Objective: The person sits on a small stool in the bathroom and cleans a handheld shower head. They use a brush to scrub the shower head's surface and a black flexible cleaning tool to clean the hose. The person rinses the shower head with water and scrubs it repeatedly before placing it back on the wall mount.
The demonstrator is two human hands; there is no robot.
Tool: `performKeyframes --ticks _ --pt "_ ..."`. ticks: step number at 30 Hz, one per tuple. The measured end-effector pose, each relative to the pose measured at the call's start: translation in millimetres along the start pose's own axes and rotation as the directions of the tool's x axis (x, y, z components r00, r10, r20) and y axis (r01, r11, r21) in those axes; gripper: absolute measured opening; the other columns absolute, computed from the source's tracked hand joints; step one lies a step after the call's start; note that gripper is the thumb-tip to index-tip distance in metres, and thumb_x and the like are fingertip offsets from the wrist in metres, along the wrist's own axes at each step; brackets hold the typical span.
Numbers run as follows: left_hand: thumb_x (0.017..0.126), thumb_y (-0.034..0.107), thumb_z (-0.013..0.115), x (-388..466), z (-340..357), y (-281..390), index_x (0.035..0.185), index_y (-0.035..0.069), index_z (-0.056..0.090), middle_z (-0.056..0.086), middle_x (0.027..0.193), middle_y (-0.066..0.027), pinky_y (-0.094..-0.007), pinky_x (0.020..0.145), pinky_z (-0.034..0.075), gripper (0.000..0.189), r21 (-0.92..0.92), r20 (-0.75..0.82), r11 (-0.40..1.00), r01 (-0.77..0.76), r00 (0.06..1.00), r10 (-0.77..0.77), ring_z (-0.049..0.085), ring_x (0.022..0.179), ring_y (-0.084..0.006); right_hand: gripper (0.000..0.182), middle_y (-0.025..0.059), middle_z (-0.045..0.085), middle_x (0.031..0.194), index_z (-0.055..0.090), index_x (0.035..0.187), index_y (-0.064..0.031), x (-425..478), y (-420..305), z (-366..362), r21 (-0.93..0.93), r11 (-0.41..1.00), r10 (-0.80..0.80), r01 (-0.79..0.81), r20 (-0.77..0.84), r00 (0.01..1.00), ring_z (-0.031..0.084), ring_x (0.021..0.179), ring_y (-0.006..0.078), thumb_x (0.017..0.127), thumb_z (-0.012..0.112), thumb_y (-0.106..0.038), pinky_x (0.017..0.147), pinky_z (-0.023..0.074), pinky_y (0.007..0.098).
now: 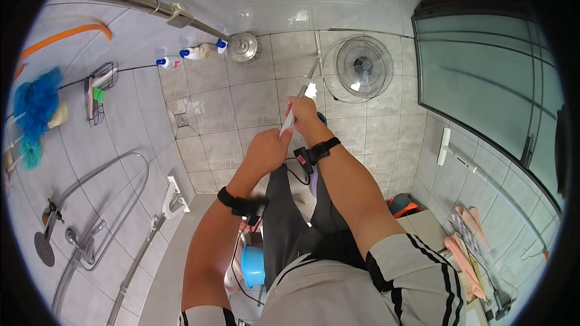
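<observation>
Both my hands grip one long-handled floor squeegee. My left hand (267,151) closes around the lower end of the white and grey handle (290,120), nearest my body. Farther up the handle, my right hand (302,111) is wrapped around it. The handle slants away from me to a narrow, pale squeegee head (318,52), which appears to rest on the grey tiled floor (253,99). A round wire fan guard (364,65) lies just right of the head, with a dark hub at its middle. Black straps with small devices circle both my wrists.
Several bottles (170,62) and a metal pole (204,27) with a round foot stand along the far wall. A floor drain (181,120) lies left. A shower head (44,249) hangs at left, a glass panel (480,68) at right. A blue bucket (252,266) is beside my legs.
</observation>
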State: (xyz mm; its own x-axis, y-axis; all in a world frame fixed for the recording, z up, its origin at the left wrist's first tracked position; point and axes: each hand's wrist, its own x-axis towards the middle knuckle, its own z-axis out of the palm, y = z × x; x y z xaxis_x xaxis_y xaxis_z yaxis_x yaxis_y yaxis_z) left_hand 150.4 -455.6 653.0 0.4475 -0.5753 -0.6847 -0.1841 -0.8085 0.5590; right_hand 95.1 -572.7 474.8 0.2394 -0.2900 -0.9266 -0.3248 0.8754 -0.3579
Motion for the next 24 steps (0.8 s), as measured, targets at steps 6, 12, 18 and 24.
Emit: performKeyframes --ticks 6,12,18,24 --pt "0.101 0.043 0.046 68.8 32.1 -76.7 0.082 -0.003 0.066 0.066 0.076 -0.0222 -0.0466 0.072 0.052 0.053 0.157 -0.062 0.930 -0.332 0.937 0.345 0.065 0.076 -0.0426 0.016 0.0158 0.058 0.081 0.054 0.102 0.0019 39.9 -12.4 16.1 -0.074 0.996 -0.059 0.054 -0.065 0.996 0.061 0.066 0.0305 0.090 0.057 -0.008 0.056 0.0541 0.0445" --pt "0.099 0.046 0.049 55.6 -12.1 -124.1 0.080 -0.003 0.066 0.061 0.068 -0.0190 -0.0449 0.067 0.047 0.055 -0.073 -0.167 0.988 -0.137 0.978 0.124 0.059 0.067 -0.0345 0.014 0.0174 0.058 0.087 0.055 0.103 0.0003 38.6 16.1 79.8 -0.130 0.991 0.007 -0.018 -0.087 0.996 0.064 0.073 0.0329 0.091 0.053 -0.006 0.059 0.0546 0.0483" --pt "0.096 0.047 0.055 -30.6 -65.1 -225.9 0.075 -0.003 0.061 0.056 0.064 -0.0112 -0.0395 0.062 0.043 0.054 -0.225 -0.182 0.962 0.156 0.963 -0.199 0.053 0.062 -0.0231 0.025 0.0152 0.063 0.090 0.054 0.117 -0.0028 10.5 126.1 180.9 -0.314 0.947 0.071 -0.072 -0.015 0.997 0.067 0.073 0.0312 0.093 0.054 -0.009 0.060 0.0532 0.0521" --pt "0.097 0.046 0.056 -105.2 -94.9 -279.5 0.071 -0.001 0.057 0.051 0.062 -0.0049 -0.0361 0.058 0.039 0.054 -0.383 -0.145 0.830 0.406 0.861 -0.488 0.046 0.060 -0.0167 0.038 0.0123 0.069 0.092 0.052 0.132 -0.0058 -36.3 207.5 251.5 -0.505 0.861 0.077 -0.067 -0.002 0.997 0.069 0.072 0.0284 0.095 0.056 -0.012 0.061 0.0514 0.0549"
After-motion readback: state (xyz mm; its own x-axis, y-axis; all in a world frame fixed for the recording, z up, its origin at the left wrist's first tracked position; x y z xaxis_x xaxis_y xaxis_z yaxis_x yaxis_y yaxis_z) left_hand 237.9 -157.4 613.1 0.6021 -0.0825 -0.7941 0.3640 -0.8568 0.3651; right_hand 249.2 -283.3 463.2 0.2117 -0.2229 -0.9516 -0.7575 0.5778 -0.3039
